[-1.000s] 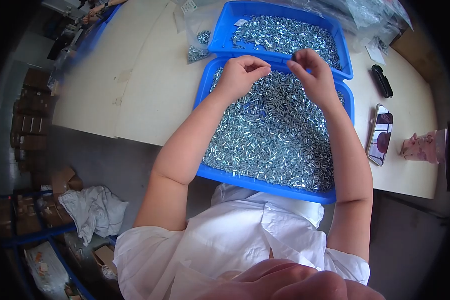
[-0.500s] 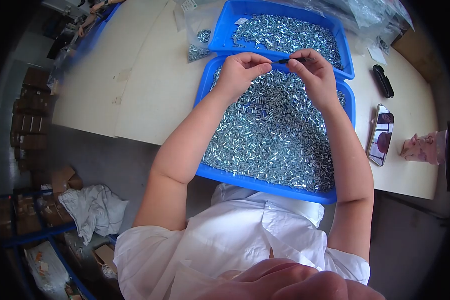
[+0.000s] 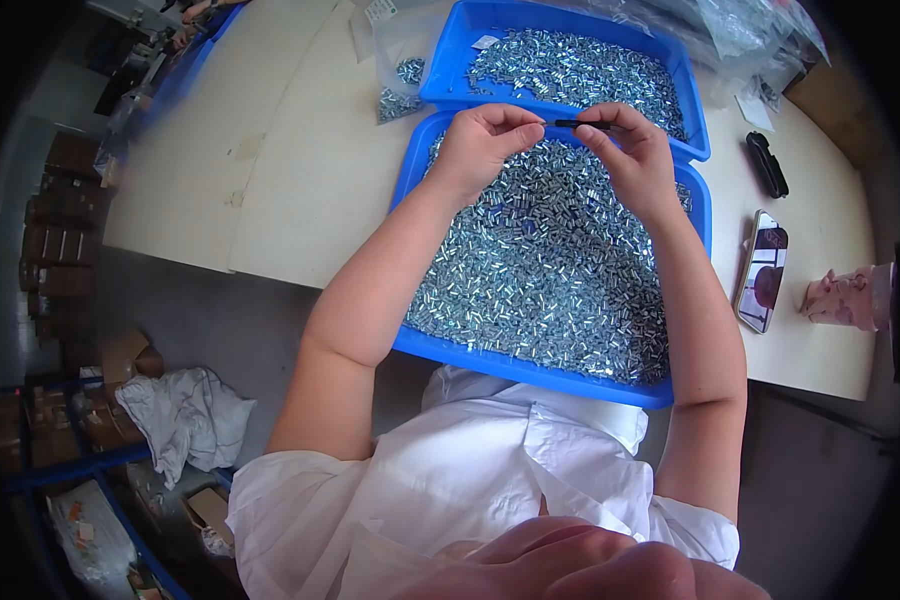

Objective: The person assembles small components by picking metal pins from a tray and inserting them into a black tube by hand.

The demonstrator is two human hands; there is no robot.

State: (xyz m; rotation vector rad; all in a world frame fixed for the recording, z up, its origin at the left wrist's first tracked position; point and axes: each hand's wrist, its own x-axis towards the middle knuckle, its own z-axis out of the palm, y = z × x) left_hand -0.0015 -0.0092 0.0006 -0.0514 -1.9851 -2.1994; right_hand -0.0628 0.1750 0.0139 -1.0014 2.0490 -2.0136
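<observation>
Above silvery metal cylinders [image 3: 540,280], the right hand [image 3: 631,150] pinches a slim black tool [image 3: 568,123]; left hand [image 3: 480,152] pinched closed, any contents hidden.

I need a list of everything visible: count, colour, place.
black stick: one, black, between hands
trays: two, blue, one behind the other
metal pieces: many, silver, both trays
bag: one, clear, rear left
plastic: one heap, clear, rear right
case: one, black, table's right
phone: one, dark-screened, right
cup: one, pink, right
tabletop: one, cream, centre
boxes: several, brown, left
cloth: one, white, lower left
shelf: one, blue, lower left
co-worker's hands: count unclear, top left
shirt: one, white, bottom
left hand: one, bare, stick's left end
right hand: one, bare, holding stick
</observation>
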